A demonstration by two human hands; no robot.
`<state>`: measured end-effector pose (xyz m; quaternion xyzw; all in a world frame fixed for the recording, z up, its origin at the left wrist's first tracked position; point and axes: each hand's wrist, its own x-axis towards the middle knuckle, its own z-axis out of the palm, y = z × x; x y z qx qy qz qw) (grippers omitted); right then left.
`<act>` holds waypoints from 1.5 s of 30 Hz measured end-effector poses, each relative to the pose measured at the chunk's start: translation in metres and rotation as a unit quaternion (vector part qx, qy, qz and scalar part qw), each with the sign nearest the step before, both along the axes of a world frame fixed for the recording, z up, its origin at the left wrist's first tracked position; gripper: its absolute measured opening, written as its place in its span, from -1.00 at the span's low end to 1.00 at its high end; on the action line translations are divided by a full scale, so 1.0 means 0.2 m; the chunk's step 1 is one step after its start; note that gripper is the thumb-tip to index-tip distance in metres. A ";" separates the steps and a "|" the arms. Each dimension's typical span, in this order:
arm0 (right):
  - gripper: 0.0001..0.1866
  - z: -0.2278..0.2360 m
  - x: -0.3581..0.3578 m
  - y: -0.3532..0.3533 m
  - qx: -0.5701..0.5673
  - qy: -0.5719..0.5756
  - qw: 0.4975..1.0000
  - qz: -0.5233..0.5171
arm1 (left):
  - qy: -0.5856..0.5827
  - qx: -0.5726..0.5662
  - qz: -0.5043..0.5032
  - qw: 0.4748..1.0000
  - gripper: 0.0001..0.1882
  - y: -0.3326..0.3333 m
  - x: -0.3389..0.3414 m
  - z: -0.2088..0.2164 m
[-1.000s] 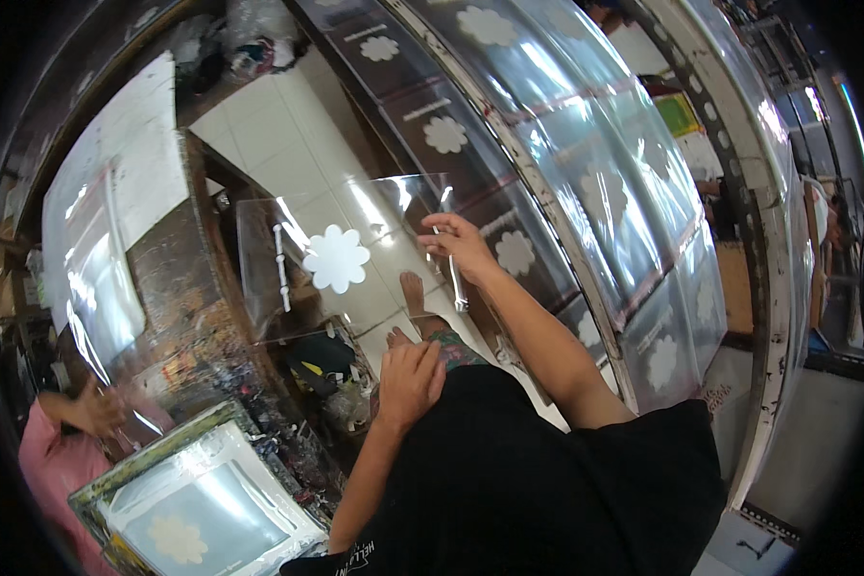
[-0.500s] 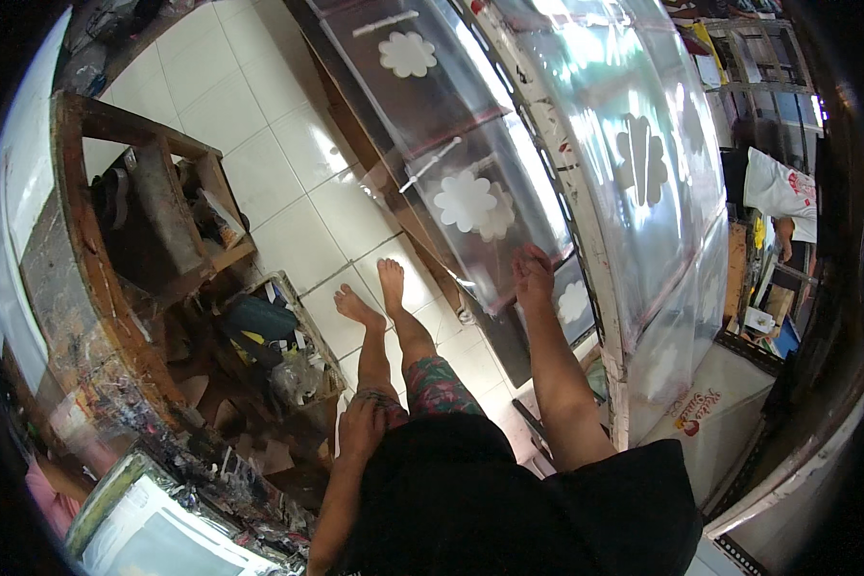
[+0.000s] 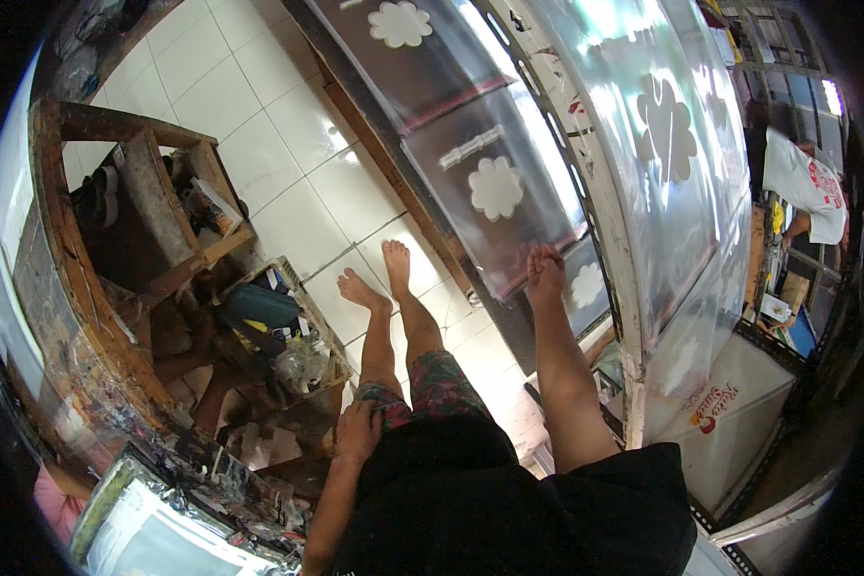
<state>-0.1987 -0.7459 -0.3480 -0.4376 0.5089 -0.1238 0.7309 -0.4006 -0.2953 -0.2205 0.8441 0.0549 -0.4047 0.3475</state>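
My right hand (image 3: 545,273) is at the near edge of a clear plastic sheet (image 3: 442,206), with its fingers curled closed on that edge. The sheet has reddish lines along its ends. It bears a white scalloped, flower-like shape (image 3: 496,189) and a short whitish bar (image 3: 470,147). More such printed sheets lie in line on a long dark board, one beyond and one nearer. My left hand (image 3: 358,430) lies on my thigh, over the patterned shorts, fingers loosely stretched and holding nothing.
A paint-stained frame rail (image 3: 586,182) with more clear sheets (image 3: 667,144) runs along the right. To the left stand a worn wooden shelf (image 3: 154,278) and a crate (image 3: 307,317) of odds and ends. Pale tiles (image 3: 259,173) cover the floor. Another person's white shirt (image 3: 804,182) shows far right.
The sheet's flower shape looked doubled earlier and now shows as one, so the sheet sits closer over what is under it. My right hand's fingers are more curled; my left hand stays put.
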 end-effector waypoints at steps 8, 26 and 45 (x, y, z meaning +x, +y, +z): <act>-0.71 -0.01 0.06 -0.01 -0.017 0.021 0.999 0.025 | -0.010 0.006 0.004 1.000 -0.71 -0.01 0.04 0.03; -0.60 0.51 -0.05 0.76 -0.374 0.257 0.688 0.567 | -0.195 -0.042 0.060 0.978 -0.67 0.10 0.33 0.16; -0.79 0.11 0.89 1.25 -0.303 0.062 0.459 0.833 | -0.310 0.007 0.337 0.889 -0.63 0.57 1.06 0.72</act>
